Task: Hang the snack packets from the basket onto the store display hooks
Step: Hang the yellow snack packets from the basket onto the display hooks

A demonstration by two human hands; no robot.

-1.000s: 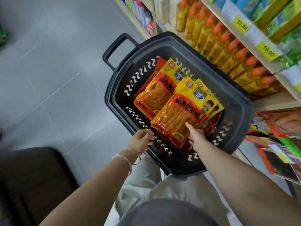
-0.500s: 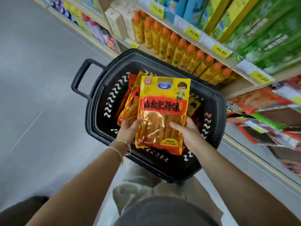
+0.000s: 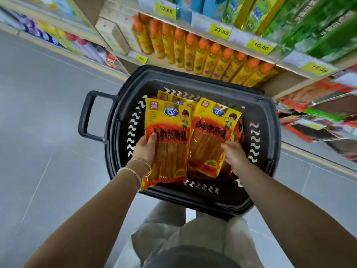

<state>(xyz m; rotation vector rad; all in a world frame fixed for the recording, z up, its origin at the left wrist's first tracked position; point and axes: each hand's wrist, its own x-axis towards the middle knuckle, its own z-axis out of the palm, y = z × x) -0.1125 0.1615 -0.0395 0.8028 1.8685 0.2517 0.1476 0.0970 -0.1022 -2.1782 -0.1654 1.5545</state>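
A black plastic basket point(image 3: 268, 136) stands on the floor in front of me with several yellow-and-red snack packets inside. My left hand point(image 3: 144, 148) grips one packet point(image 3: 170, 136) by its left edge and holds it upright above the basket. My right hand point(image 3: 234, 154) holds a second packet point(image 3: 209, 140) at its right edge, lifted beside the first. More packets point(image 3: 173, 98) lie beneath them in the basket. Hanging snack packets point(image 3: 316, 117) on the store display show at the right edge; the hooks themselves are not visible.
Store shelves run along the top with orange-capped yellow bottles point(image 3: 202, 53), green and blue boxes point(image 3: 270, 14) and yellow price tags point(image 3: 259, 47). The basket's handle point(image 3: 87, 115) sticks out to the left. Grey tiled floor point(image 3: 42, 132) lies to the left.
Half a second ago both hands held one packet; now my left hand holds that packet alone and my right hand has taken a second one. The view has tilted up toward the shelves.
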